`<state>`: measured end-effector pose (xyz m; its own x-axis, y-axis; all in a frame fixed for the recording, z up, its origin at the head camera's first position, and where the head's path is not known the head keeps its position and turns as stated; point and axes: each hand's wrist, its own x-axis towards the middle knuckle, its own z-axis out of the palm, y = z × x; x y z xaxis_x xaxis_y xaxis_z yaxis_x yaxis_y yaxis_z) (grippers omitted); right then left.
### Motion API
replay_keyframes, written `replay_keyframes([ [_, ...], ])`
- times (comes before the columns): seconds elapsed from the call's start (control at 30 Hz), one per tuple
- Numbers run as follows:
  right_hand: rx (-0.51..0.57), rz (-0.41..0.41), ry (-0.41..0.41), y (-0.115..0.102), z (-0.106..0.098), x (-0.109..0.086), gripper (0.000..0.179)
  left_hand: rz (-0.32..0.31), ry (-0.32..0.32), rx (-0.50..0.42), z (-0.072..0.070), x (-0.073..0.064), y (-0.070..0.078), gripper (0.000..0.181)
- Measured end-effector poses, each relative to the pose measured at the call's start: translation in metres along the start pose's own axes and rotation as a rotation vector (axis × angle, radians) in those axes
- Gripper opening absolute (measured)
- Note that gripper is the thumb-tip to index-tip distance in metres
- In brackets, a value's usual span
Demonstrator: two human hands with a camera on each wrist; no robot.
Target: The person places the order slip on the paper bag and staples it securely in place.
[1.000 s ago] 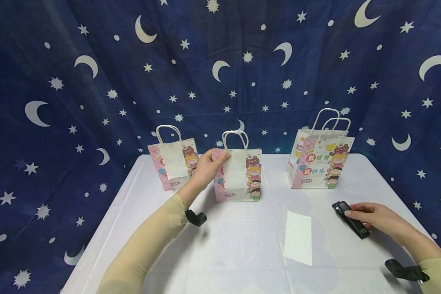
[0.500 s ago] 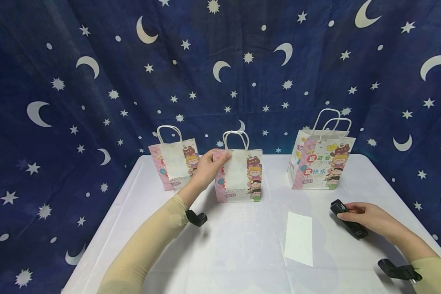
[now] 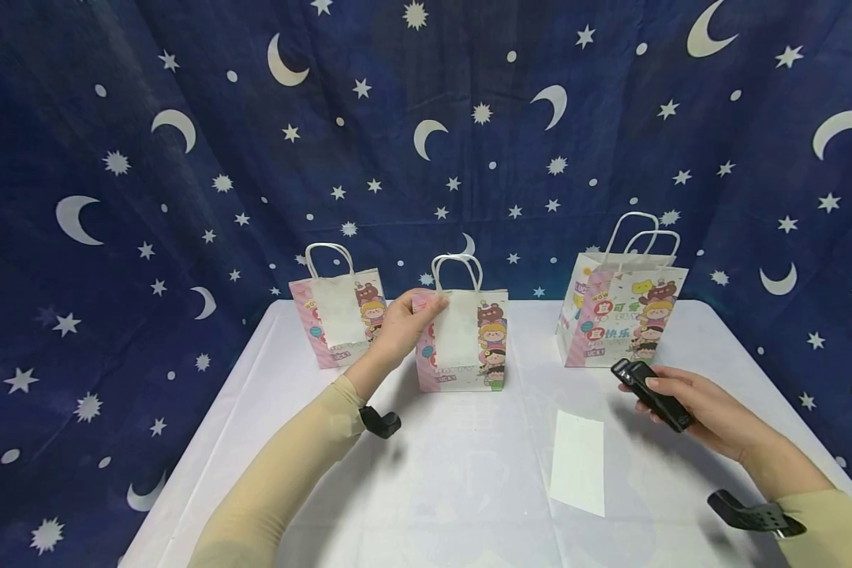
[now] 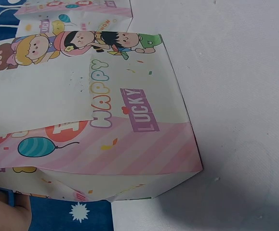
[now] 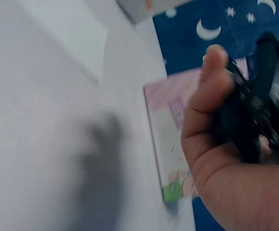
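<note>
My left hand (image 3: 405, 323) pinches the upper left edge of the middle paper gift bag (image 3: 497, 339), its thumb in front. A blank white paper slip (image 3: 457, 335) lies flat against that bag's front; the left wrist view shows the slip (image 4: 38, 96) beside the printed letters. My right hand (image 3: 710, 410) holds a black stapler (image 3: 653, 394) raised over the table, fingers wrapped round it. Up close in the right wrist view the stapler (image 5: 255, 101) looks blurred, its jaws apart. A second white slip (image 3: 577, 464) lies on the table, left of the right hand.
Another gift bag (image 3: 308, 315) with a white slip on its front stands at the back left. At the back right stands a bag (image 3: 614, 315) with no slip on its front. Behind the white-covered table (image 3: 468, 489) hangs a blue moon-and-star curtain (image 3: 369, 158).
My right hand has lifted the stapler off the table and moved it left and away from me. The left hand stays on the middle bag.
</note>
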<state>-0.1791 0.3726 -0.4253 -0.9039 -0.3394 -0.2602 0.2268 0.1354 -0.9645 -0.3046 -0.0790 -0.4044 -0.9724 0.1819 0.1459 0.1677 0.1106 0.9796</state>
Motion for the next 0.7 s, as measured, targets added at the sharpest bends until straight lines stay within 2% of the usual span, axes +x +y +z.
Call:
replay_keyframes([
  [0.13, 0.080, -0.122, -0.105, -0.015, 0.014, 0.006, 0.044, -0.008, 0.002, 0.017, 0.000, -0.001, 0.002, 0.036],
  [0.23, 0.102, -0.185, -0.136, -0.029, 0.026, 0.012, 0.030, -0.011, 0.004, 0.021, 0.000, -0.001, 0.003, 0.036],
  [0.4, 0.043, -0.225, -0.086, -0.057, 0.046, 0.026, 0.029, -0.013, 0.006, 0.023, 0.001, -0.001, 0.002, 0.036],
  [0.57, -0.081, -0.209, 0.000, -0.085, 0.060, 0.041, 0.029, -0.013, -0.002, 0.016, 0.000, 0.000, 0.001, 0.038],
  [0.7, -0.136, -0.205, 0.024, -0.105, 0.065, 0.057, 0.035, -0.004, -0.001, 0.016, 0.000, 0.000, 0.002, 0.039],
])
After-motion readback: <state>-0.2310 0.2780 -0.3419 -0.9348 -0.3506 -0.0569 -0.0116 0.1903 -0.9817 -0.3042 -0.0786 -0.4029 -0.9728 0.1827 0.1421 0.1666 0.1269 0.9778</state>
